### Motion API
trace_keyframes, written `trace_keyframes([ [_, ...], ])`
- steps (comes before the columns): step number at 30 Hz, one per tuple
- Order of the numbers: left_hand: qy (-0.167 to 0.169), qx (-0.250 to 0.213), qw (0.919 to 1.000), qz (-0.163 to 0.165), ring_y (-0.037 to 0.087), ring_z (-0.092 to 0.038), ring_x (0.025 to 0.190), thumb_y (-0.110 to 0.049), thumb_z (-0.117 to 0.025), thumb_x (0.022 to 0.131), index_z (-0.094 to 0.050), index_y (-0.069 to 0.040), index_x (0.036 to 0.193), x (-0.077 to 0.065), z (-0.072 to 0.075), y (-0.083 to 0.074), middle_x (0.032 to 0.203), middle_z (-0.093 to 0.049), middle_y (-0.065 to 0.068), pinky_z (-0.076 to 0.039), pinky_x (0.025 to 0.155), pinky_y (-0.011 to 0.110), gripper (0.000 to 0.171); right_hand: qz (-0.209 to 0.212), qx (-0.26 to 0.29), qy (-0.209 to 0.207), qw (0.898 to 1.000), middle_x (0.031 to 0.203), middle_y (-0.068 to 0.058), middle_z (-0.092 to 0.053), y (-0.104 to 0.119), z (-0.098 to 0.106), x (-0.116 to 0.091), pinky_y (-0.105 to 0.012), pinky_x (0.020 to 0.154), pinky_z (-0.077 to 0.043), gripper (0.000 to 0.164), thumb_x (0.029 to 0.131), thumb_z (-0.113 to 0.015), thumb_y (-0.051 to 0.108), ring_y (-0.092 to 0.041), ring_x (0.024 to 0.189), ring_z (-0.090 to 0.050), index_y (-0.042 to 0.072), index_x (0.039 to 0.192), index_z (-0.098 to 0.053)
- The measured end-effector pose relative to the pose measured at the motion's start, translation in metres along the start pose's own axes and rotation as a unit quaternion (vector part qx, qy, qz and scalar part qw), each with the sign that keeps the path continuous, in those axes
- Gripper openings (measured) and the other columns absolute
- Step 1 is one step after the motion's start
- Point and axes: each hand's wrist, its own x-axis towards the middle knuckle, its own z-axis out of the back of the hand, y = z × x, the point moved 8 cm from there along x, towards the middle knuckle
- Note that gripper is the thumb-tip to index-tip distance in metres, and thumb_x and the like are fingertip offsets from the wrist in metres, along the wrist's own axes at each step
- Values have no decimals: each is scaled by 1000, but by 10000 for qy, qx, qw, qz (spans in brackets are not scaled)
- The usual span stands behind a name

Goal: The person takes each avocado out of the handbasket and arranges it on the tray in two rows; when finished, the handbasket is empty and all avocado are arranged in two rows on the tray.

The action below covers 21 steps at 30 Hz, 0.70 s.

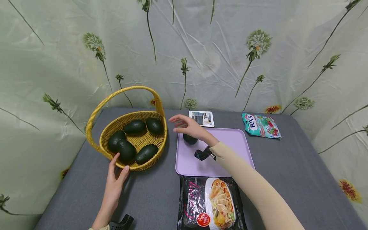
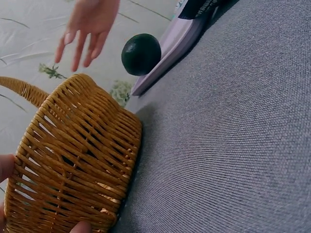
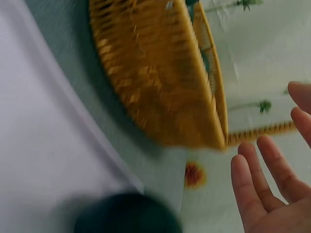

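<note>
A yellow wicker basket (image 1: 155, 161) with a tall arched handle holds several dark green avocados (image 1: 135, 127). My left hand (image 1: 114, 183) grips its near rim, thumb against the outer weave and fingers at the top edge beside an avocado. Another avocado (image 1: 189, 139) lies on the left part of a lilac tray (image 1: 218, 169), partly hidden behind my right wrist. Raised over the tray's far left corner, my right hand (image 1: 188, 126) has its fingers extended toward the basket and holds nothing. In the right wrist view those fingers (image 3: 248, 189) are spread apart, with the basket beyond them.
A black noodle packet (image 1: 194, 198) lies in front of the tray. Behind the tray is a small white printed package (image 1: 202, 118), and a teal candy bag (image 1: 261, 125) lies at the far right. A flowered curtain (image 1: 212, 64) hangs along the back of the grey table (image 1: 293, 179).
</note>
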Motion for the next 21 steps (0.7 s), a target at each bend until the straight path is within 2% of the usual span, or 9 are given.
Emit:
trace_keyframes([
  [4, -1, -8, 10000, -42, 38, -24, 134, -17, -50, 101, -10, -21, 155, 0, 0, 0, 149, -13, 18, -41, 79, 4, 67, 236, 174, 586, 9978, 132, -24, -48, 12, -29, 17, -36, 96, -45, 39, 93, -60, 0, -41, 117, -49, -6, 129, -50],
  [8, -8, 11, 10000, -84, 39, -24, 133, -17, -50, 101, -10, -21, 155, 0, 1, 0, 149, -12, 18, -41, 79, 4, 66, 233, 411, 1334, 9899, 134, -25, -46, 19, -62, 33, -36, 99, -43, 40, 92, -58, -5, -37, 120, -48, -7, 131, -49],
  [15, 25, 60, 9999, -93, 41, -23, 134, -17, -49, 102, -10, -21, 155, -1, 1, -1, 150, -11, 18, -41, 78, 4, 66, 97, 306, 2540, 9667, 134, -19, -48, 22, -112, 52, -41, 106, -35, 41, 89, -56, -9, -29, 127, -43, -6, 130, -52],
  [21, 91, -4, 9999, -139, 42, -22, 134, -17, -48, 102, -9, -20, 155, -1, -1, -2, 150, -11, 19, -41, 79, 5, 66, -242, -70, 3294, 9439, 129, -9, -55, 13, -134, 58, -29, 96, -43, 42, 86, -55, -8, -24, 122, -45, -1, 126, -58],
])
